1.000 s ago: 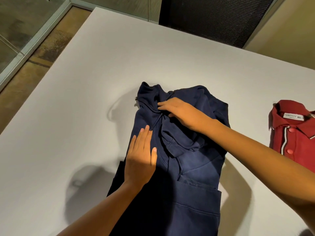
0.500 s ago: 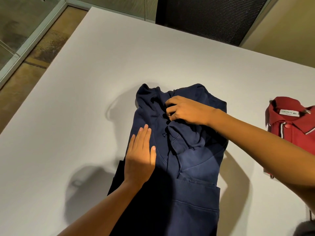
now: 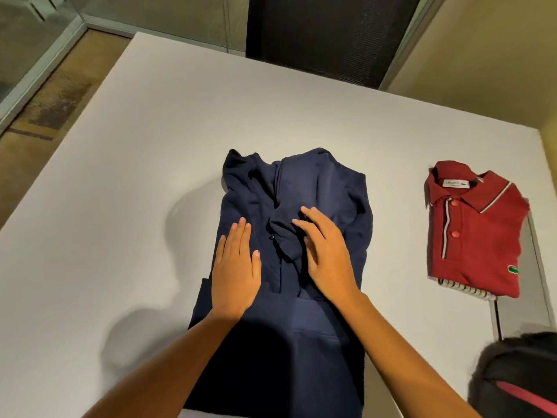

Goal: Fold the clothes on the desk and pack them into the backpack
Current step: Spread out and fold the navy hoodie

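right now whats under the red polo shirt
A white edge with dark stripes sticks out from under the red polo shirt at its near hem. The rest is covered, so what it is cannot be told.

Left hand (image 3: 235,271): palm down, fingers straight and together, thumb spread | Right hand (image 3: 327,256): palm down, fingers extended, angled toward the left | Forearms (image 3: 168,357): both bare, reaching forward, converging; hands side by side, apart.
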The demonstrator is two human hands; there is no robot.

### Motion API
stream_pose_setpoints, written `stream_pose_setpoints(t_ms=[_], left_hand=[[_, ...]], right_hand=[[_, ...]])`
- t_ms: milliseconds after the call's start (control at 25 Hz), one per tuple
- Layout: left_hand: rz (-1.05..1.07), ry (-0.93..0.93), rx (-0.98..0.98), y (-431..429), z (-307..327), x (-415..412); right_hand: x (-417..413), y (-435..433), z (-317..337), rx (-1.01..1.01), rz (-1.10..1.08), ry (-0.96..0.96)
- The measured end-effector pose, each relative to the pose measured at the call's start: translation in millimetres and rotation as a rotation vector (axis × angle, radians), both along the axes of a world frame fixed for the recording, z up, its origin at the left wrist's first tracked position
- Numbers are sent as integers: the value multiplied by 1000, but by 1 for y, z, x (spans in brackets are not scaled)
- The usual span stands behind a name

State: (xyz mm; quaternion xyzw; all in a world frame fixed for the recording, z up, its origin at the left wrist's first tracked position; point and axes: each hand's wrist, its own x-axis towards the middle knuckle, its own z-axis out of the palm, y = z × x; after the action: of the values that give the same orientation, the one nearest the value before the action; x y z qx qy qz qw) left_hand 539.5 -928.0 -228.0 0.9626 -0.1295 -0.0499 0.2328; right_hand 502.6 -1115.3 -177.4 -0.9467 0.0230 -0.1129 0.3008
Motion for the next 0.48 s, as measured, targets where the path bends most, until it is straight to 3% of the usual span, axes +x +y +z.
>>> stream_pose_setpoints(t_ms=[200,320,480], left_hand=[[-14,21,-38,-1,6,-5],[-85,13,14,6,6,-7],[-141,7,62,10,7,-9]], right_hand=[[-79,5,-25,-102,-29,178],[-73,8,-10,37,-104,129],[-23,10,11,-214,-80,87]])
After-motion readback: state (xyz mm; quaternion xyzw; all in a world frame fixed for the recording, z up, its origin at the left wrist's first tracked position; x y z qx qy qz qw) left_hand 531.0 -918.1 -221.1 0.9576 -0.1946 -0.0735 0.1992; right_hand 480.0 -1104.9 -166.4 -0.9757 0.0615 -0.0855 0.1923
